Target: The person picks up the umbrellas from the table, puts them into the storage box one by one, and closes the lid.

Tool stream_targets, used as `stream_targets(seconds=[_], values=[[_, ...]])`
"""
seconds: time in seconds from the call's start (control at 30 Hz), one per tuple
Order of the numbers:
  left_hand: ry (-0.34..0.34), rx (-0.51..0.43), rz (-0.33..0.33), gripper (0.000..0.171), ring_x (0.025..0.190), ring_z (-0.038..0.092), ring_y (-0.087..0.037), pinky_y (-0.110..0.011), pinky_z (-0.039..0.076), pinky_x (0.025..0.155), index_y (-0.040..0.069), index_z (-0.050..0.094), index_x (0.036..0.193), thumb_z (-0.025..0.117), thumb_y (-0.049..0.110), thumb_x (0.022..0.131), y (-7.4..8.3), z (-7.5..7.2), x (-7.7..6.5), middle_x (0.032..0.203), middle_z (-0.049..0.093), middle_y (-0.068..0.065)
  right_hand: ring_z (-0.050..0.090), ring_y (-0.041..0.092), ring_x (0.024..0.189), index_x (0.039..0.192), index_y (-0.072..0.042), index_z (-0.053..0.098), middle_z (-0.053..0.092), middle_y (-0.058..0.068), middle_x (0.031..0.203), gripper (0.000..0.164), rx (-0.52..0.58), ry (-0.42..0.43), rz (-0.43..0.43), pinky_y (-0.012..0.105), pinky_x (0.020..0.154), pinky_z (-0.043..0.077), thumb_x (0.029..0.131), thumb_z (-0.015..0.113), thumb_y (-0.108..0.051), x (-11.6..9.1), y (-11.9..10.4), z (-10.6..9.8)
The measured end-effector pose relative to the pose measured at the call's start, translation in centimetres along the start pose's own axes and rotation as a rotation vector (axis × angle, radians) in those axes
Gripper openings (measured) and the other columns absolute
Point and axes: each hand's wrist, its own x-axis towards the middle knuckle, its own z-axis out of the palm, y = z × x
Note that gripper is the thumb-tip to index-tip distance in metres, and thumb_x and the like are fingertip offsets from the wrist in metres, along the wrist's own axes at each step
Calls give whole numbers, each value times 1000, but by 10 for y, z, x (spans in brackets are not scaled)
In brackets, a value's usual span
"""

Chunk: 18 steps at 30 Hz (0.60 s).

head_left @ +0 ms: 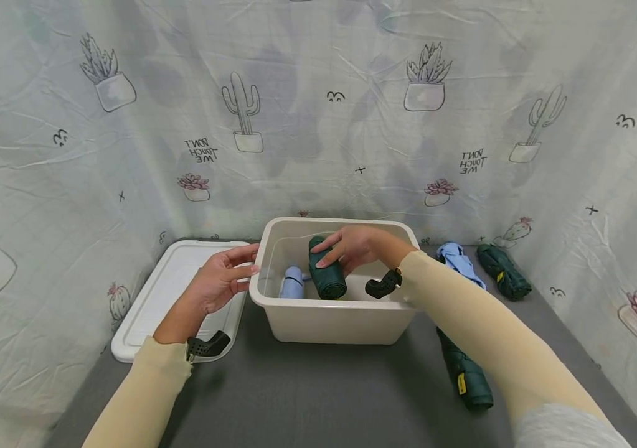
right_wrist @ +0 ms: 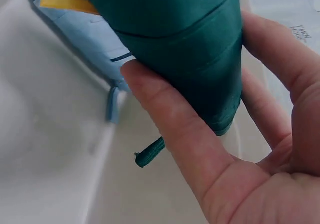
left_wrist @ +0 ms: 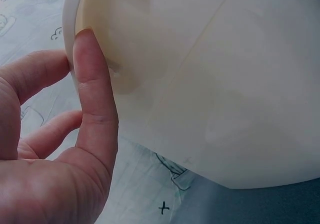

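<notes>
My right hand (head_left: 358, 246) grips a dark green folded umbrella (head_left: 327, 274) by its sides, holding it tilted inside a cream plastic bin (head_left: 340, 323). In the right wrist view, the thumb lies on one side of the green umbrella (right_wrist: 185, 49) and fingers on the other; a short green cord hangs below. At the bin's left end, my left hand (head_left: 220, 280) pinches the rim between thumb and fingers. A light blue folded umbrella (head_left: 292, 283) lies in the bin, left of the green one. Its lower part is hidden by the front wall.
A white lid (head_left: 152, 317) lies on the grey table (head_left: 318, 386) left of the bin. To the right are a light blue bundle (head_left: 458, 258), a dark green umbrella (head_left: 503, 272) and another green umbrella (head_left: 466, 376) with a yellow tag. A patterned curtain (head_left: 318, 137) surrounds the table.
</notes>
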Motion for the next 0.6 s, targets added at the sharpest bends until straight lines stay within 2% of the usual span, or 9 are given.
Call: stream_targets(seconds=[0.27, 0.43, 0.6], values=[[-1, 6, 1, 61, 102, 71, -17, -36, 64, 84, -3, 42, 153, 68, 3, 97, -1, 1, 1, 122, 59, -12, 65, 38, 122, 137, -13, 67, 50, 15, 154, 52, -19, 4, 58, 49, 93, 60, 87, 80, -2, 14, 5, 2], [-1, 1, 10, 61, 98, 70, -13, -32, 64, 80, -5, 41, 153, 66, 0, 98, -1, 2, 0, 121, 59, -12, 61, 36, 127, 141, -10, 63, 48, 15, 155, 55, -46, -24, 95, 48, 94, 60, 89, 78, -1, 24, 11, 4], [0, -3, 10, 61, 98, 71, -13, -33, 64, 80, -5, 41, 153, 66, 0, 97, 0, 2, 0, 122, 59, -13, 62, 33, 124, 145, -9, 59, 49, 15, 155, 59, -113, -19, 117, 43, 87, 62, 89, 78, -2, 30, 16, 6]])
